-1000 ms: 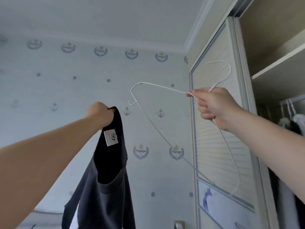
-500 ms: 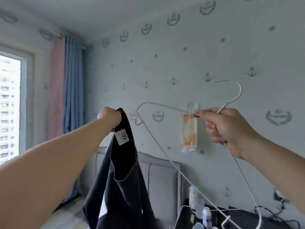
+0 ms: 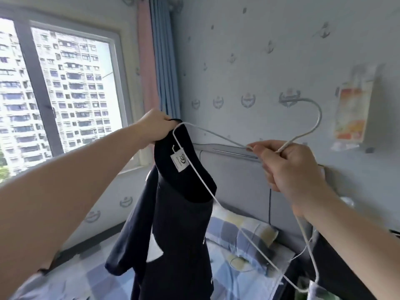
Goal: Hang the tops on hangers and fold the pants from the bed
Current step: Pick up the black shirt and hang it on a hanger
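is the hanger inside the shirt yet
Not yet: the white hanger lies across the dark top at its neck label, no fabric over it.

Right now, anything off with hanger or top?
Nothing damaged. The white wire hanger, held by the right hand, is steeply tilted, one end at the collar of the navy top, which hangs bunched from the left hand.

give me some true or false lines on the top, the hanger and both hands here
1. The left hand grips the dark top at its collar. True.
2. The right hand holds a wooden hanger. False: it grips a white wire hanger.
3. The hanger's hook is hung on a rail. False: the hook is free in the air above the right hand.
4. The hanger's wire crosses in front of the top's white label. True.
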The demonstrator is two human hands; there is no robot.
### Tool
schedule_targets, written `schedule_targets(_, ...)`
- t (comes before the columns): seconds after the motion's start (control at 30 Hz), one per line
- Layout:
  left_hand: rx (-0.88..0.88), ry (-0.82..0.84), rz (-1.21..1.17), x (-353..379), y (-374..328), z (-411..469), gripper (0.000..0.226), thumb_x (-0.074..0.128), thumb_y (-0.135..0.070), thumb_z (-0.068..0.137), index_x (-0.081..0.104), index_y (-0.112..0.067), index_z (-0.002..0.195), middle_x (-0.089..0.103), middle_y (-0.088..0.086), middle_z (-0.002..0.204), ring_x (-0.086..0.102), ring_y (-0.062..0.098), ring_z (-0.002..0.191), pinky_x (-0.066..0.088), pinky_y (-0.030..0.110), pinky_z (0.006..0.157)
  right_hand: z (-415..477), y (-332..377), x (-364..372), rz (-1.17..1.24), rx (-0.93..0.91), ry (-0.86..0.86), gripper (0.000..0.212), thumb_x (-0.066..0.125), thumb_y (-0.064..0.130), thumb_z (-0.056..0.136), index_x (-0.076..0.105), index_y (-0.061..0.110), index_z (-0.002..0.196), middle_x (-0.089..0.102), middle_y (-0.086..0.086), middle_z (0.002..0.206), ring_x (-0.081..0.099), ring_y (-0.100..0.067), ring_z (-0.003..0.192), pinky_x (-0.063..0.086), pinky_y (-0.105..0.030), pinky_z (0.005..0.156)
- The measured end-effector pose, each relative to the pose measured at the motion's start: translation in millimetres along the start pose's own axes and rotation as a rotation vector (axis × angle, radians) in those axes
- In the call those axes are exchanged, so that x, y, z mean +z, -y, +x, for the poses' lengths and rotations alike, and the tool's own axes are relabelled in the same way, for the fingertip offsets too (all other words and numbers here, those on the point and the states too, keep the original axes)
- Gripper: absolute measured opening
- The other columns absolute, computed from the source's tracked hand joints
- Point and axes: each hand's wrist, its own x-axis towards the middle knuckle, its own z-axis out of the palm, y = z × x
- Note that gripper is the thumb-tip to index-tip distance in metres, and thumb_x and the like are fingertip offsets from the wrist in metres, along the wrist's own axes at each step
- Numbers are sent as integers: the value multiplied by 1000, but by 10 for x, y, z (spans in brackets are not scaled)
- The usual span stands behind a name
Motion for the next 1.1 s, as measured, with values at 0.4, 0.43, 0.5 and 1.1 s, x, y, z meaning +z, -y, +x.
schedule_targets(0.4,252,228,249,-381,1364,-821,28,58,-30,99,77,-18,81,66,-11,59,58,-2,48,41,9,44,-532,-991,1992,-144,-26,224,29,65,15,96,75,31,75,48,15,43,39,-2,38,30,-12,41)
schedule_targets(0.43,253,275,253,-296,1481,-926,28,57,-29,99,76,-18,81,67,-11,61,58,1,49,43,13,46,-614,-1088,2160,-161,-14,231,31,65,13,96,72,34,73,52,18,46,45,0,43,35,-13,45)
schedule_targets(0.5,228,325,271,-138,1766,-1090,28,56,-26,97,74,-13,81,68,2,69,57,11,56,46,22,51,-790,-1288,2430,-128,22,226,32,65,10,95,70,34,74,56,21,50,51,1,51,42,-19,52)
schedule_targets(1.1,423,445,427,76,3326,-1635,37,37,-54,95,63,-27,92,51,-19,68,50,0,67,34,17,57,-1290,-2093,1914,44,354,400,18,64,27,93,74,11,93,68,-9,73,43,-25,47,36,-22,45)
